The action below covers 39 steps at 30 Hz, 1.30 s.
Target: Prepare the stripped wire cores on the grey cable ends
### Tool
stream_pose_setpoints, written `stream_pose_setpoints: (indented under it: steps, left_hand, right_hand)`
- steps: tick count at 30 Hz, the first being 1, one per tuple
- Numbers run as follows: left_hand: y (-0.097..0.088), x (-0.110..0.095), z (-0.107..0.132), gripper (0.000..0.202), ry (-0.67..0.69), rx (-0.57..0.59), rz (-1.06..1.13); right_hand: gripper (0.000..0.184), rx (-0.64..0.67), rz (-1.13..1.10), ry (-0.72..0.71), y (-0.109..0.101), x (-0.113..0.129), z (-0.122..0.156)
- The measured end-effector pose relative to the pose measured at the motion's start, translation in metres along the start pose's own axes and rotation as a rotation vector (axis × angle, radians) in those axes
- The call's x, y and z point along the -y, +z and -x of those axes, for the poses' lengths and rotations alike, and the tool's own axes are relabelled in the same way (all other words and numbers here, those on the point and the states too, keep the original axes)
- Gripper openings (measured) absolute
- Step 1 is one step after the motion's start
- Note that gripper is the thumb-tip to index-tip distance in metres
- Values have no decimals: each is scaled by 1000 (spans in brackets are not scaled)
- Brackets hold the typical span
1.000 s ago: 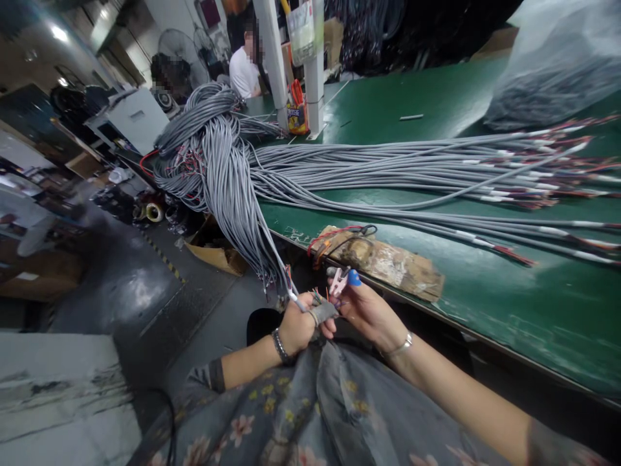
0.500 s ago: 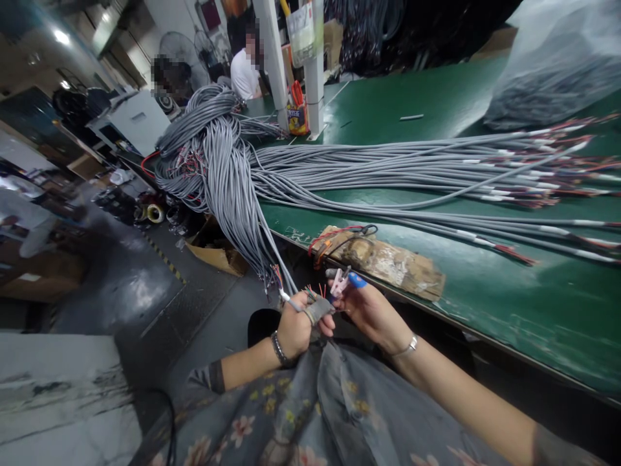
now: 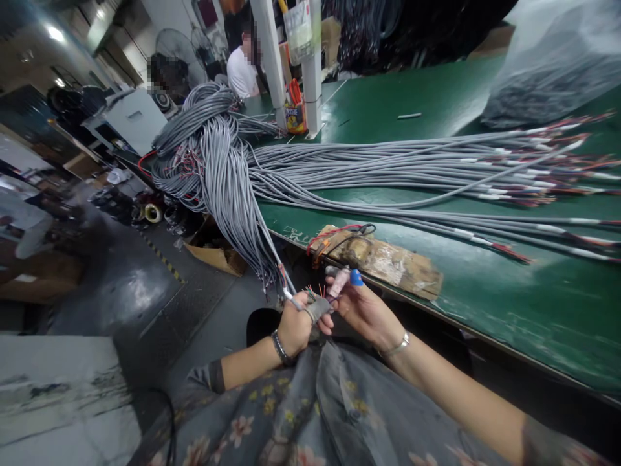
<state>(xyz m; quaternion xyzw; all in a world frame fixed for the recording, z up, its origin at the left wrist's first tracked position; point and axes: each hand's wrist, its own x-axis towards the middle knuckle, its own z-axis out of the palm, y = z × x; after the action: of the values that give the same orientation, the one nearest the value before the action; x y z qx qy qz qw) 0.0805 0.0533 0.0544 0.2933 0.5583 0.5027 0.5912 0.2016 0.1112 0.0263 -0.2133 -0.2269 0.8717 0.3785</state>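
Grey cable (image 3: 295, 303): we hold its end in our left hand (image 3: 295, 329), fingers curled tight, beside the worktop (image 3: 514, 317); our right hand (image 3: 372, 317) pinches a pink clip (image 3: 339, 283) near coloured wires (image 3: 322, 291).

Hands (image 3: 295, 328) close together, left gripping grey cable (image 3: 294, 302)

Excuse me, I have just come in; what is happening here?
The left hand grips a grey cable, with thin coloured wires sticking up beside it. The right hand holds a small pink tool close to these wires. Many other cables lie across the green table, behind a wooden block.
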Motion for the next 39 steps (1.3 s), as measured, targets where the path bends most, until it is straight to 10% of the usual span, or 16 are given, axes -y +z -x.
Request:
stream_pose_setpoints:
  steps: [25,39]
  left_hand:
    - [-9,-3,15,39,60,130,-268]
    - [-14,4,8,43,59,36,-58]
  right_hand:
    - [28,-63,375,31,22,4,30]
    - [36,-98,180,31,5,1,17]
